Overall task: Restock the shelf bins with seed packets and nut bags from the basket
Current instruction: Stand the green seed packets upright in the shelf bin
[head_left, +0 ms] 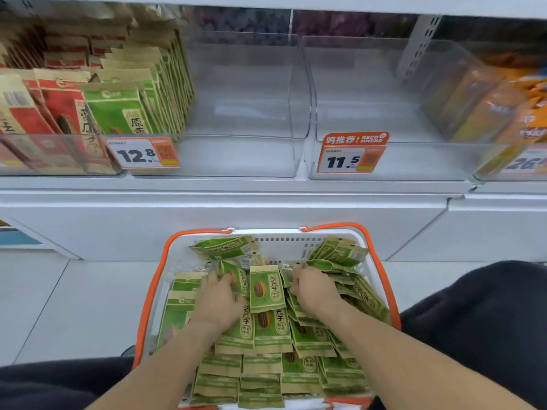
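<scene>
Seed packet (267, 287) between both hands.

Two clear shelf bins offer free room: the bin behind the 12.8 price tag (143, 152) holds green seed packets (165, 93) only along its left wall, leaving its centre and right side open from above; the bin behind the 11.5 price tag (352, 156) is open wall to wall. A clear divider wall (307, 93) stands between the two. An upper shelf edge (296, 4) overhangs both openings. The left-edge bin is packed with red packets (59, 108); the right-edge bin holds orange bags (503, 108). Below, the basket (296, 241) is filled with packets edge to edge, its orange handles (381, 267) folded along the rim
</scene>
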A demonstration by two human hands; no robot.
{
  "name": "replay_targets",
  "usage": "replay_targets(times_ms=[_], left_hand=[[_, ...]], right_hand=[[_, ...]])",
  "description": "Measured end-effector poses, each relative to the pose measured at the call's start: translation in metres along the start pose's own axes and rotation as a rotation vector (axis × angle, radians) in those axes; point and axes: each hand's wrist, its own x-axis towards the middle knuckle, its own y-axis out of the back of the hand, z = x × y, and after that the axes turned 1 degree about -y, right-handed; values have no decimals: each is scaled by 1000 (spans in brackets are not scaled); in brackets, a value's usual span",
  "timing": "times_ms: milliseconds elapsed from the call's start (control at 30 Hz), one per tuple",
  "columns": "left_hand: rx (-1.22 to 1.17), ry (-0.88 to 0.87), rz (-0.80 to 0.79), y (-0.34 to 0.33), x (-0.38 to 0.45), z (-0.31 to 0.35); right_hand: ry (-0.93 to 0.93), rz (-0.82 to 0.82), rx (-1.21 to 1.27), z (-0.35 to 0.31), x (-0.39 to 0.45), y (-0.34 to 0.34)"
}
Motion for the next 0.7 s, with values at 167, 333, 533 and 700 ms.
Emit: replay_targets(times_ms=[167, 333, 533, 700], left_hand=[[206, -39, -138, -11, 7, 21], [169, 70, -194, -7, 14, 33], [-302, 126, -43, 15, 8, 44], [-668, 252, -3, 43, 6, 51]], right_hand=[[-7, 87, 229, 7, -25, -6], [24, 98, 315, 18, -42, -9], [-68, 210, 647, 16, -43, 2], [-105, 352, 934, -3, -45, 15]])
